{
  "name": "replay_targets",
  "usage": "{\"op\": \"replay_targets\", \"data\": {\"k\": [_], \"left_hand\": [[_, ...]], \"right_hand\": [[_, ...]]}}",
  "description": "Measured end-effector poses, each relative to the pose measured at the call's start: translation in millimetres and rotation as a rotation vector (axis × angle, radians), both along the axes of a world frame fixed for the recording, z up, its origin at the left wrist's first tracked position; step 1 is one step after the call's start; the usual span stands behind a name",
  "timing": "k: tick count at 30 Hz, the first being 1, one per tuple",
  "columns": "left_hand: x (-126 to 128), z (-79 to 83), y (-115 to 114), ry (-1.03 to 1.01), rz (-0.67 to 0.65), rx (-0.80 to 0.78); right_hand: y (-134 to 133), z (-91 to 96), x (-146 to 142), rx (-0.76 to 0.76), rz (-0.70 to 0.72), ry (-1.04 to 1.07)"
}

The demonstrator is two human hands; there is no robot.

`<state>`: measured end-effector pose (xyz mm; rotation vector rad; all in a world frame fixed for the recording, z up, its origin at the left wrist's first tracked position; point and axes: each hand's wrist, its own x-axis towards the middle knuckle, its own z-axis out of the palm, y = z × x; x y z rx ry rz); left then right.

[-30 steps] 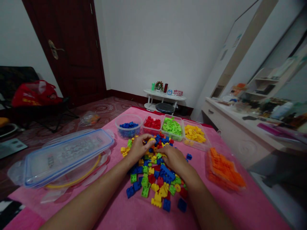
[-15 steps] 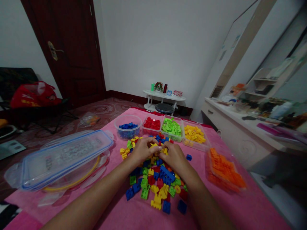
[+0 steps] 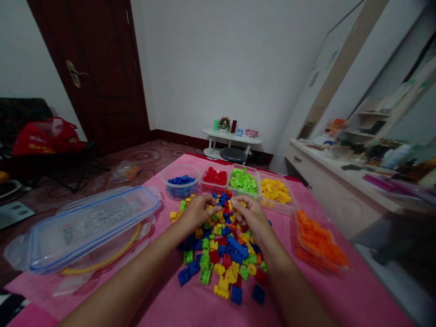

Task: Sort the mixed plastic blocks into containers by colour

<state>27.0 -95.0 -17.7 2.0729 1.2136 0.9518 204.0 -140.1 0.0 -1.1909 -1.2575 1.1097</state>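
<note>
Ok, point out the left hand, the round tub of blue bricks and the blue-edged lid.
left hand (image 3: pixel 196 213): head view, back of hand.
round tub of blue bricks (image 3: pixel 166 187): head view, left wall.
blue-edged lid (image 3: pixel 91 222): head view, clear middle.

A pile of blocks (image 3: pixel 223 254) lies in the middle of a table (image 3: pixel 190 304). At the pile's far edge are 2 hands, close together: the left hand (image 3: pixel 195 212) on its left side, the right hand (image 3: pixel 254 218) on its right. Just behind the pile, a row of 4 containers (image 3: pixel 230 175) runs left to right, with blocks in each. Right of the pile, a tray (image 3: pixel 293 236) holds more blocks. Left of the pile lies a stack of lids (image 3: pixel 91 225). Well behind the pile, off the table, stands a side table (image 3: pixel 233 136). A door (image 3: pixel 95 72) is behind the pile to the left.
</note>
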Motion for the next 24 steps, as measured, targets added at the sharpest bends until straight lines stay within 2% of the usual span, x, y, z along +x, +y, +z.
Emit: {"op": "replay_targets", "data": {"k": [3,7,10,12,16,20,22,24], "left_hand": [[6,7.1,-8,-0.153,0.003,0.039],[15,14.1,-21,-0.285,0.012,0.187],[19,16.4,-31,-0.281,-0.069,0.261],[21,16.6,-35,-0.267,-0.123,0.266],[21,14.5,-33,-0.273,-0.129,0.285],[12,9.2,-18,-0.208,-0.102,0.308],[8,5.3,-9,-0.162,-0.068,0.279],[4,1.4,-3,-0.136,-0.03,0.249]], "right_hand": [[-1,-1.6,-7,-0.136,0.029,0.35],[-5,-6.1,-21,-0.426,0.214,0.625],[-8,-10.9,-29,-0.482,0.297,0.752],[-8,-13.7,-33,-0.504,0.291,0.825],[-6,-12.2,-29,-0.523,0.203,0.961],[3,1.9,-3,-0.456,0.127,1.009],[15,12.8,19,-0.368,-0.032,0.989],[34,25.8,44,-0.283,-0.31,0.882]]}}
